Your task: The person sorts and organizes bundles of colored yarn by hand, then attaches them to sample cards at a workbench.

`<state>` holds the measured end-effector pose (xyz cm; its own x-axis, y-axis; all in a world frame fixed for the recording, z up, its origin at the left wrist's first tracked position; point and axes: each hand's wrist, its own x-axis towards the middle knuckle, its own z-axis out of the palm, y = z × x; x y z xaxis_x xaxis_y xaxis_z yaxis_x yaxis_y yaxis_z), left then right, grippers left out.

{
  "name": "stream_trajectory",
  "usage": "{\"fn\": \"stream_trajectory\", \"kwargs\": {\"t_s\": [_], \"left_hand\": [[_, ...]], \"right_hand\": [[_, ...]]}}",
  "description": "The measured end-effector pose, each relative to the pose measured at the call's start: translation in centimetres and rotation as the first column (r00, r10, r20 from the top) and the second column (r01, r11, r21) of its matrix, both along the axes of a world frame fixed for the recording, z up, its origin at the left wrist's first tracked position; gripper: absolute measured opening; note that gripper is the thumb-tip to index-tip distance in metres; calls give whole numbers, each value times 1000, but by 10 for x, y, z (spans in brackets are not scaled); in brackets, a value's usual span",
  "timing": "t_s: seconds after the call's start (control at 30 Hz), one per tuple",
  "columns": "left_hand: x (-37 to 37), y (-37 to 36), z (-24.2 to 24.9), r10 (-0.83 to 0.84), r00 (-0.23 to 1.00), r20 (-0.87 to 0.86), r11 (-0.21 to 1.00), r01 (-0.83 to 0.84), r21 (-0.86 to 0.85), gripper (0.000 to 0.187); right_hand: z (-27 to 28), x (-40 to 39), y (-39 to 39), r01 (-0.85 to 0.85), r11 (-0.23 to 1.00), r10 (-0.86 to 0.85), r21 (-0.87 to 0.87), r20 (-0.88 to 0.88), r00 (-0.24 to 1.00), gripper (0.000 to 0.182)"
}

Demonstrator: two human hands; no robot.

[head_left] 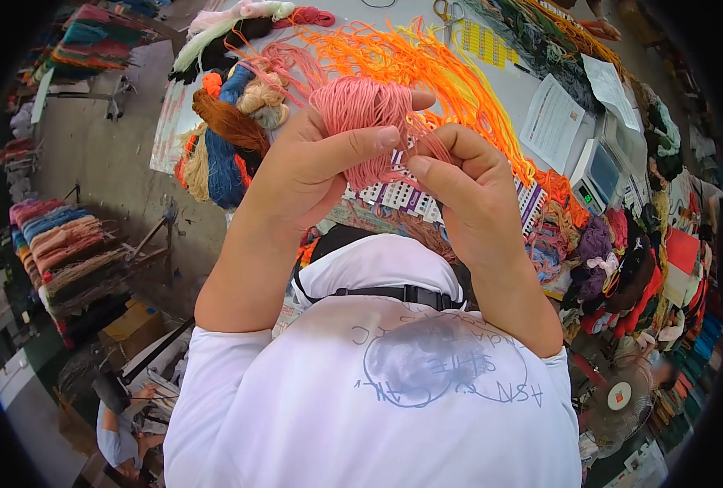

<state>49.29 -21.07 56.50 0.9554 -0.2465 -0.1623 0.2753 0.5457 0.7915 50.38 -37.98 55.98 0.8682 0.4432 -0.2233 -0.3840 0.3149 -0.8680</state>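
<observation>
pink yarn (361, 110) is bunched up between both hands, held up in front of the chest and above the worktop (532, 85). left hand (312, 171) is wrapped round the fat part of the bundle, thumb laid across the front and fingers curled behind. right hand (467, 191) is pinching a thin run of strands coming off the bundle's lower right side, thumb tip pressed against the forefinger. so both hands are closed on the same yarn, one gripping, one pinching.

my take on doing this bit well: keep the left grip firm but not crushing so the loops stay in order, and let the right only draw out a few strands at a time. pulling sideways and away from the bundle looks safer than yanking down, since the strands look fine and would knot easily.

room-wise it's tight ahead. orange yarn (426, 65) is spread out right behind the pink, close enough that loose ends could snag it. brown and blue skeins (223, 138) sit off to the left, a small scale (597, 175) and papers (552, 122) to the right, with a heap of mixed yarn (621, 260) along the right edge. the clearest space is where the hands already are, up off the surface and close to the body. another person (125, 431) is down at bottom left, well apart.
</observation>
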Motion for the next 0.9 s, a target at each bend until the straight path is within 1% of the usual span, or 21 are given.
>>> {"fn": "stream_trajectory", "kwargs": {"t_s": [0.07,0.13,0.17,0.2,0.23,0.27,0.3,0.33,0.37,0.4,0.43,0.47,0.53,0.57,0.63,0.67,0.73,0.77,0.83,0.9], "left_hand": [[0,1,-1,10,1000,10,1000,-11,5,40],[-1,1,-1,8,1000,17,1000,-8,17,39],[-2,2,-1,3,1000,24,1000,-4,29,38],[-1,5,-2,6,1000,25,1000,-7,30,38],[0,9,-4,-44,999,23,997,42,69,37],[0,11,-5,-94,995,19,990,92,109,36],[-1,9,-3,-94,995,19,990,92,109,36],[-2,5,1,-56,998,-19,998,57,37,37],[-3,2,3,-21,998,-60,999,19,-35,37],[-3,-2,3,-23,998,-62,999,20,-36,37],[-2,-4,4,10,999,-52,998,-14,-68,39],[-1,-5,4,45,998,-42,994,-49,-99,40],[-1,-5,3,33,999,-37,995,-36,-93,42],[-1,-5,3,21,999,-30,996,-23,-88,43],[-1,-5,0,15,999,-40,995,-18,-97,43],[-1,-5,-1,9,999,-48,994,-14,-105,43],[0,-6,-1,3,999,-36,995,-7,-104,44],[0,-6,-1,-3,1000,-24,995,1,-104,44],[0,-3,-1,-11,1000,-15,995,10,-96,45],[1,-1,-1,-21,1000,-7,996,21,-87,45]], "right_hand": [[-2,-1,-1,-18,1000,19,23,-8,1000,4],[-4,-2,1,35,999,-37,38,46,998,2],[-4,-1,3,32,999,-34,38,47,998,2],[-2,1,6,122,991,-125,54,60,990,2],[-1,2,7,210,975,-215,71,72,974,3],[-2,4,5,209,975,-214,71,72,974,3],[-2,7,1,146,983,-154,109,66,986,3],[-3,8,-3,84,986,-94,146,61,994,4],[-4,7,-4,86,986,-95,145,60,994,4],[-4,6,-5,48,987,-48,150,-6,999,6],[-5,6,-6,10,987,1,158,-69,998,9],[-4,4,-2,9,987,1,159,-68,998,9],[-1,0,8,46,990,-29,-135,123,992,16],[2,0,7,45,990,-29,-134,121,992,16],[8,1,4,-65,946,118,-318,150,982,17],[7,1,4,-65,946,117,-318,149,982,17],[2,0,4,-5,903,103,-429,204,974,13],[-1,-1,4,-8,904,105,-428,204,973,13],[-5,-2,4,13,962,33,-274,162,986,10],[-5,-1,1,-18,968,57,-249,149,987,10]]}}
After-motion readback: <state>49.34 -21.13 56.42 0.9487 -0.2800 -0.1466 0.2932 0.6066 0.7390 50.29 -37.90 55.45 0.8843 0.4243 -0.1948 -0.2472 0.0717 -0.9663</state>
